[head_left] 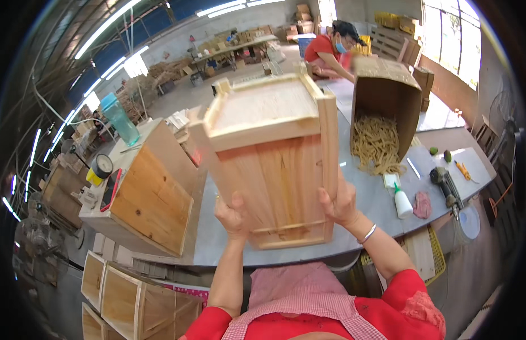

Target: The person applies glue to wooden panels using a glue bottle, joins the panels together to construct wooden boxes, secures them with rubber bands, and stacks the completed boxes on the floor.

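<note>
Between my two hands stands a pale wooden box (274,187), tilted, with a reddish-brown plank front, corner posts and a recessed light panel on top. My left hand (233,215) grips its left side low down, thumb up. My right hand (341,201), with a silver bangle at its wrist, grips the right post. Both hands are closed on the box. It is over the grey table (217,246); whether its lower edge touches the table I cannot tell. To the right lie a white glue bottle (403,204) with a green tip and a crumpled pink cloth (422,205).
A cardboard box (407,82) on its side spills tan strips (377,139). Farther right are a power tool (442,184) and a yellow-handled tool (462,169). At left, a wooden cabinet (152,207) bears a teal bottle (124,124). A masked co-worker (322,50) bends beyond the table.
</note>
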